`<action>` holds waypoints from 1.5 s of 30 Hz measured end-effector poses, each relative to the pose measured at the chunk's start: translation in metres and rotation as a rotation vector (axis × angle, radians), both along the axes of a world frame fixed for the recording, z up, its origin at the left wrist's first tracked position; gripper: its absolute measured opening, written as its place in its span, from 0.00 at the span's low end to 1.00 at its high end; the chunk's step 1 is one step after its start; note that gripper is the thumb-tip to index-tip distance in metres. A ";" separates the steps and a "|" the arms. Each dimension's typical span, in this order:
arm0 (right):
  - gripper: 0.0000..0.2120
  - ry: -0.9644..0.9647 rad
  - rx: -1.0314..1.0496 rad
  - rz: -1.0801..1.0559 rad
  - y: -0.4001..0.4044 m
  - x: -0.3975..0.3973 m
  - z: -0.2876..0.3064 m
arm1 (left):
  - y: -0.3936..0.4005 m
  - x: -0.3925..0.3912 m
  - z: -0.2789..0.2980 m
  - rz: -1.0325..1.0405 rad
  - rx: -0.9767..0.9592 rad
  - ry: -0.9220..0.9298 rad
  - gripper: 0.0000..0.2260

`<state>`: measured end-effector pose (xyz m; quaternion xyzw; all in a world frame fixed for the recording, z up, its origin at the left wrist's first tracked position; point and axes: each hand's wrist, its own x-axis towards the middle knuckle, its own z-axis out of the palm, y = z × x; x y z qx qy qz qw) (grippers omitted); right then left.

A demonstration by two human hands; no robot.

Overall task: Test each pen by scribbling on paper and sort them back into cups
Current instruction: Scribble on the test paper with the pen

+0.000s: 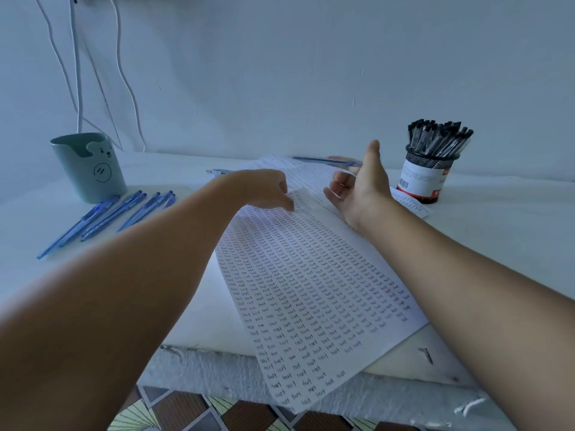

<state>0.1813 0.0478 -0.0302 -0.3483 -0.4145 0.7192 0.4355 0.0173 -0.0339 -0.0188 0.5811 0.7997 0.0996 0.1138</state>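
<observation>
Near edge: paper sheet [311, 290] full of "test" scribbles, overhanging the worktop [497, 231]. Far right: mesh cup [426, 178] packed with black pens [438, 138]. Far left: green bear cup [90, 169], contents not visible; blue pens [102, 219] loose in front of it. My left hand [264, 189] pinches the sheet's folded far edge. My right hand [357, 185], palm turned left, grasps a blue pen [326, 160].
</observation>
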 end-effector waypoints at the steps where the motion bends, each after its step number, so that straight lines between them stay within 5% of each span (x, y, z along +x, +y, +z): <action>1: 0.36 -0.020 0.033 0.008 0.000 0.004 -0.004 | 0.000 0.000 0.000 0.007 -0.002 -0.013 0.20; 7: 0.42 -0.163 0.266 0.103 -0.004 0.019 -0.015 | 0.008 0.008 0.002 0.029 0.030 -0.020 0.15; 12: 0.42 -0.096 0.223 0.032 -0.002 0.018 -0.016 | 0.018 0.013 -0.007 0.025 0.092 -0.084 0.09; 15: 0.32 -0.058 0.253 0.088 -0.003 0.025 -0.008 | 0.018 0.015 -0.018 0.045 0.158 -0.181 0.11; 19: 0.07 -0.178 0.463 0.106 -0.002 0.033 -0.014 | 0.019 0.009 -0.027 0.055 0.242 -0.220 0.07; 28: 0.07 -0.427 0.705 0.276 -0.001 0.030 -0.034 | 0.012 0.010 -0.029 0.040 0.339 -0.283 0.10; 45: 0.04 -0.515 0.735 0.252 -0.002 0.035 -0.027 | 0.014 0.005 -0.035 0.037 0.366 -0.363 0.15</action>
